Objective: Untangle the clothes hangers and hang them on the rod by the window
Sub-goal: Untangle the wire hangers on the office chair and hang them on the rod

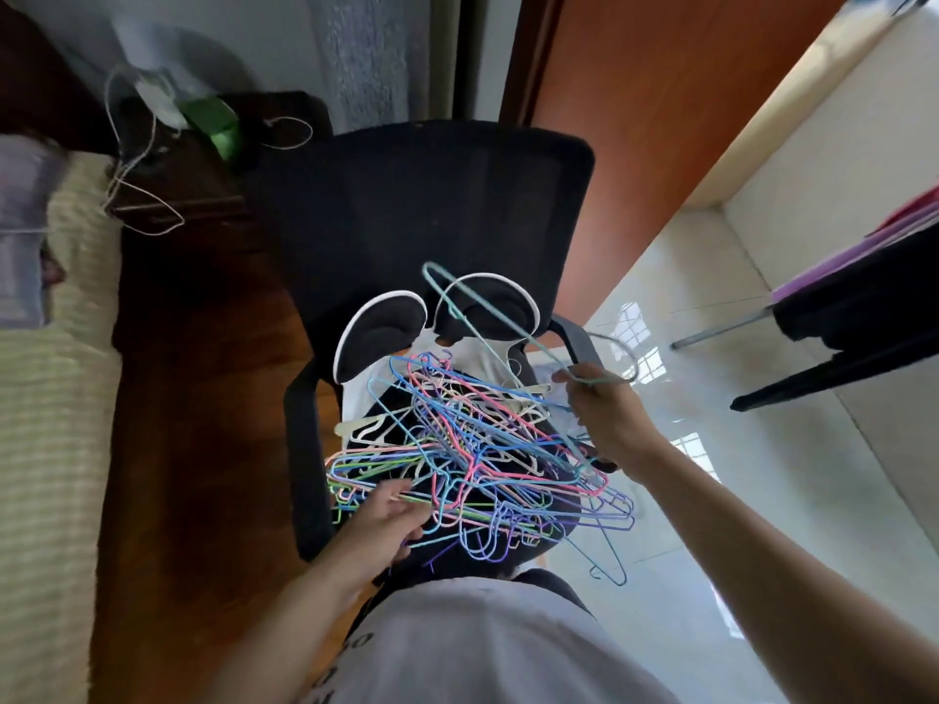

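The right hand [599,398] is pinching a teal hanger [488,325] above the tangled pile [472,459] on the chair [406,205] while the left hand [391,520] is gripping the pile's wires, so the next move is probably lifting it free.

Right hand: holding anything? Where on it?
Yes. The right hand pinches a teal wire hanger at its neck, just below the hook, lifting it above the tangled pile on the chair.

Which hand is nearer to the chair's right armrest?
Right. The right hand, holding a teal hanger, is just beside the armrest. The left hand is across the seat, gripping the near-left edge of the hanger pile.
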The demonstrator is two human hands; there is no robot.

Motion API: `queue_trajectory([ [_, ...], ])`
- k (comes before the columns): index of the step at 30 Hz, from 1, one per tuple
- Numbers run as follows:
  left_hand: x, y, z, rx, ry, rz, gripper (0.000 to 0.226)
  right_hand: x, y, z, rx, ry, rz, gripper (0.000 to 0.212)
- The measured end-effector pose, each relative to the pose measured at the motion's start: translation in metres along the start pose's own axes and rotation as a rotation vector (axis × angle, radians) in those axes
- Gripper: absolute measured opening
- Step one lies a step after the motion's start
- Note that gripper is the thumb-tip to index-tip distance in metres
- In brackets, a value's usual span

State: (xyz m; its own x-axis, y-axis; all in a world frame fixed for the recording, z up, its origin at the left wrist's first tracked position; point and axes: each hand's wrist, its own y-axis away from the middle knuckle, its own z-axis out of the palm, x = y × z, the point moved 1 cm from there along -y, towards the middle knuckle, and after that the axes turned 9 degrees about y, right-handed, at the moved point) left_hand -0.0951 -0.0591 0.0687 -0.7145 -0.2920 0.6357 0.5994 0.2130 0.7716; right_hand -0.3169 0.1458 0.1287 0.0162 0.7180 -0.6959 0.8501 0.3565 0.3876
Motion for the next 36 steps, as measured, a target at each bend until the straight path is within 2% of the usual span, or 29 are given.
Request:
queue_trajectory([
  [3, 0.010, 0.007, 0.008, -0.145, -0.070, 0.146, 0.090, -0.019, 0.019, 0.010, -0.036, -0.702, 0.060, 0.022],
  [5, 0.014, 0.011, 0.017, -0.224, -0.131, 0.189, 0.103, -0.036, 0.027, 0.021, -0.057, -0.989, 0.115, 0.020],
  [7, 0.020, 0.014, 0.025, -0.251, -0.175, 0.213, 0.108, -0.055, 0.028, 0.034, -0.041, -1.122, 0.173, 0.019],
  [9, 0.025, 0.015, 0.032, -0.184, -0.196, 0.220, 0.107, -0.069, 0.028, 0.045, -0.017, -1.208, 0.231, 0.018],
  [11, 0.026, 0.014, 0.033, -0.056, -0.281, 0.197, 0.087, -0.081, 0.032, 0.055, -0.017, -1.224, 0.259, 0.019],
  [13, 0.024, 0.014, 0.029, 0.050, -0.380, 0.099, 0.054, -0.089, 0.038, 0.066, -0.056, -1.086, 0.216, 0.020],
  [15, 0.020, 0.017, 0.019, 0.148, -0.290, 0.046, 0.030, -0.088, 0.047, 0.081, -0.138, -0.783, 0.072, 0.027],
  [17, 0.014, 0.024, 0.002, 0.262, -0.219, 0.078, 0.032, -0.074, 0.055, 0.096, -0.162, -0.494, -0.101, 0.034],
  [19, 0.006, 0.030, -0.018, 0.349, -0.239, 0.163, 0.038, -0.047, 0.061, 0.108, -0.113, -0.276, -0.153, 0.031],
  [21, -0.001, 0.033, -0.032, 0.391, -0.246, 0.221, 0.040, -0.001, 0.060, 0.120, -0.135, -0.051, -0.057, 0.022],
  [24, -0.006, 0.038, -0.043, 0.473, -0.234, 0.278, 0.040, 0.080, 0.050, 0.133, -0.372, 0.398, 0.114, 0.022],
  [26, -0.008, 0.041, -0.046, 0.555, -0.216, 0.290, 0.039, 0.117, 0.039, 0.136, -0.442, 0.638, 0.182, 0.024],
  [29, -0.016, 0.044, -0.048, 0.636, -0.179, 0.272, 0.040, 0.135, 0.016, 0.139, -0.406, 0.733, 0.184, 0.036],
  [32, -0.027, 0.049, -0.050, 0.660, -0.173, 0.247, 0.041, 0.129, -0.004, 0.161, -0.379, 0.813, -0.002, 0.051],
  [34, -0.037, 0.051, -0.053, 0.669, -0.150, 0.224, 0.041, 0.120, -0.011, 0.186, -0.408, 0.889, -0.139, 0.065],
  [36, -0.045, 0.053, -0.055, 0.670, -0.128, 0.192, 0.041, 0.115, -0.013, 0.209, -0.463, 0.939, -0.195, 0.076],
])
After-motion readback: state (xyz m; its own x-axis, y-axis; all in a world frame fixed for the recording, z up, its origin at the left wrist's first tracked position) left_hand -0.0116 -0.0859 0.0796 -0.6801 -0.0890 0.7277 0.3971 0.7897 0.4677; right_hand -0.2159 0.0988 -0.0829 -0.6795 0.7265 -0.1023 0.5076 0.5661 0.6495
